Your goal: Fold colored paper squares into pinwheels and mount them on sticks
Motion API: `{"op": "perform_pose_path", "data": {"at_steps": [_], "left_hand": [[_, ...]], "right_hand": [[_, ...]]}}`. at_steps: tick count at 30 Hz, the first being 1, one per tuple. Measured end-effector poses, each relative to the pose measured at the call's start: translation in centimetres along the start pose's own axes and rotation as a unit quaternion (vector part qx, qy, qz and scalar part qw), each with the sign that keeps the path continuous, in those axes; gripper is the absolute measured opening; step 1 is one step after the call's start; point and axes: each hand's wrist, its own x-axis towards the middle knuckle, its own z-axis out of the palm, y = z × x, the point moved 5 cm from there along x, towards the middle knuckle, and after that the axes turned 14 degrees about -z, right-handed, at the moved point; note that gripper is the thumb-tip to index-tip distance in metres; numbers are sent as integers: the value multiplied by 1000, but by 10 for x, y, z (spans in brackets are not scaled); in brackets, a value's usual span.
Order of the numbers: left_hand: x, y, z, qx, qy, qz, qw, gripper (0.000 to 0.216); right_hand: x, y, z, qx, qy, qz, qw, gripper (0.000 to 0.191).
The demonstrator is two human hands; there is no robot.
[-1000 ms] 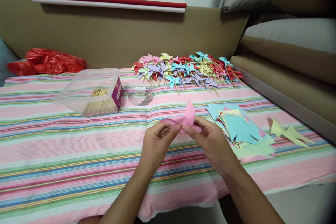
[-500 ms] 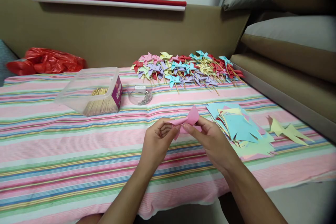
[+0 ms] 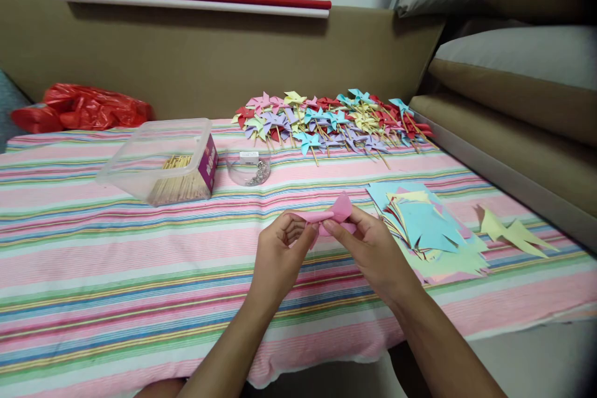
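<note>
Both hands meet over the middle of the striped tablecloth [image 3: 116,261] and pinch one pink cut paper piece [image 3: 336,210]. My left hand [image 3: 280,255] grips its left side with fingers curled. My right hand [image 3: 373,249] holds the right side, thumb and forefinger pressed at the paper's centre, where the flaps are folded inward. A stack of cut paper pieces [image 3: 426,230] in blue, yellow and pink lies just right of my right hand. A loose yellow cut piece [image 3: 510,235] lies farther right.
A heap of finished paper pinwheels [image 3: 331,121] on sticks lies at the back. A clear plastic box of wooden sticks [image 3: 163,161] and a small clear cup of metal pins [image 3: 249,168] stand at the back left. A red plastic bag [image 3: 84,109] sits far left. Cushions rise on the right.
The tall pink flap that stood up has been folded down toward the paper's centre. Both hands stayed in nearly the same place, pinching the piece.
</note>
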Motion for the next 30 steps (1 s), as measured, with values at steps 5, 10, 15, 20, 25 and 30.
{"op": "perform_pose_path", "data": {"at_steps": [5, 10, 15, 20, 25, 30], "left_hand": [[0, 1, 2, 1, -7, 15, 1000, 15], [-1, 4, 2, 20, -14, 20, 999, 17], [-2, 7, 0, 38, -18, 34, 999, 16], [-5, 16, -11, 35, 15, 56, 998, 15], [-8, 30, -25, 49, 77, 99, 991, 18], [-15, 56, -66, 37, 213, 143, 966, 27]], "right_hand": [[-1, 2, 0, 3, 16, 9, 1000, 19], [0, 1, -1, 0, 25, -6, 1000, 18], [5, 1, -3, -24, 28, -19, 999, 19], [18, -17, -1, -46, 51, -49, 996, 17], [30, -31, 6, -35, 47, -71, 996, 15], [47, -16, 6, 201, 175, -35, 963, 28]]}}
